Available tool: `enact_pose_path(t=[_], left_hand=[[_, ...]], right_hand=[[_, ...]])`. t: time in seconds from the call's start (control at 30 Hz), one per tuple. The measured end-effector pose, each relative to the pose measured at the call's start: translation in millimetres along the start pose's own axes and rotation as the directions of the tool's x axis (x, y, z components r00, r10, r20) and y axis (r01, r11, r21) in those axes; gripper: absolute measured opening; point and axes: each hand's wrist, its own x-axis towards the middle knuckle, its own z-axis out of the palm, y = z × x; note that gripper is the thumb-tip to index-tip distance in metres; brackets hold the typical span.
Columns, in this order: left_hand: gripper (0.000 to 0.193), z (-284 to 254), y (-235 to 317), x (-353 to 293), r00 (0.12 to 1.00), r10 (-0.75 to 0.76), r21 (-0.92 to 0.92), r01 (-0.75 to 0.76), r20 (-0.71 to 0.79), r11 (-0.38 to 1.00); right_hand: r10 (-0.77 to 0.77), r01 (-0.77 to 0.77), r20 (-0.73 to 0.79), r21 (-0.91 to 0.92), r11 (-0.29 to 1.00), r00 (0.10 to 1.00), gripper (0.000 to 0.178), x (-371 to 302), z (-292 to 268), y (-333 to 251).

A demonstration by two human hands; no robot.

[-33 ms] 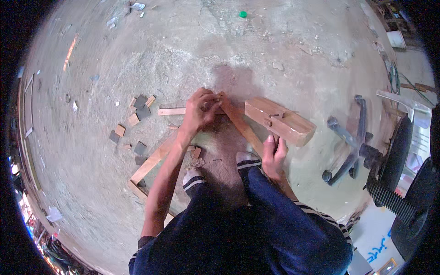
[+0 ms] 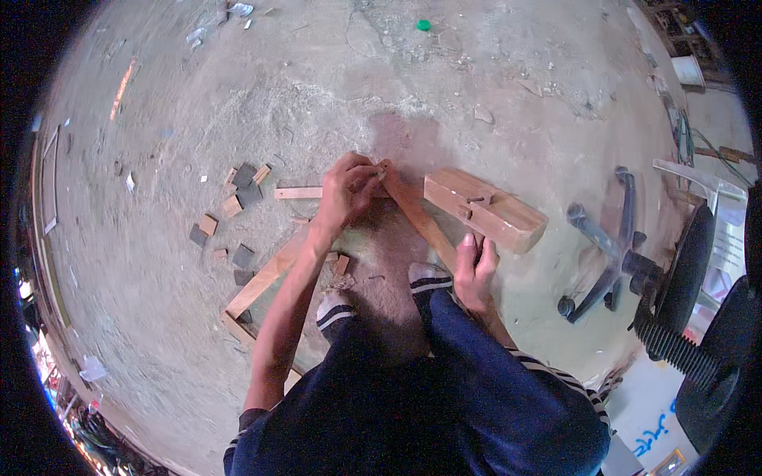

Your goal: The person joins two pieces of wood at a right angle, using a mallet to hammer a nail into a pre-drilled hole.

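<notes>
My right hand (image 2: 475, 276) is wrapped round the handle of a wooden mallet (image 2: 486, 208). Its thick block head is raised over the floor, with a short peg showing on its face. My left hand (image 2: 349, 190) is closed in a pinch at the far end of a slanting wooden slat (image 2: 427, 226); whatever small thing lies between the fingertips is too small to name. A paler wooden strip (image 2: 298, 193) passes behind my left hand. Under my left forearm a longer wooden slat (image 2: 262, 284) lies slantwise on the floor.
Small wood blocks (image 2: 232, 206) and dark square pieces (image 2: 243, 255) lie scattered at left. Another small block (image 2: 341, 264) rests between my feet. A wheeled chair base (image 2: 615, 238) stands at right. Far off on the concrete floor (image 2: 278, 103) is a green cap (image 2: 423, 25).
</notes>
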Motion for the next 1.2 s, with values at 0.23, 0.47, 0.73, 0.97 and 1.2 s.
enact_pose_path(t=[0.23,0.47,0.73,0.97,1.2], left_hand=[[0.019,2,-4,-6,0.998,-0.059,-0.019,0.059,-0.004,0.998],[0.021,8,-5,-5,0.997,-0.073,-0.047,0.073,-0.002,0.996],[0.019,1,6,2,0.998,-0.063,-0.079,0.061,-0.019,0.995],[0.022,2,-2,-2,0.998,-0.058,-0.132,0.058,0.008,0.990],[0.021,0,-2,-3,0.997,-0.079,-0.120,0.078,0.004,0.990]], right_hand=[[-0.277,0.274,-0.030,-0.069,0.959,0.960,0.039,18,16,13],[0.032,-0.054,0.103,0.221,0.974,0.994,0.023,7,10,8],[-0.273,0.259,-0.087,-0.144,0.955,0.958,0.011,21,-4,-14],[-0.448,0.378,-0.278,-0.271,0.885,0.850,0.016,38,-24,-37],[0.275,-0.297,0.113,0.304,0.905,0.955,0.018,48,-34,-39]])
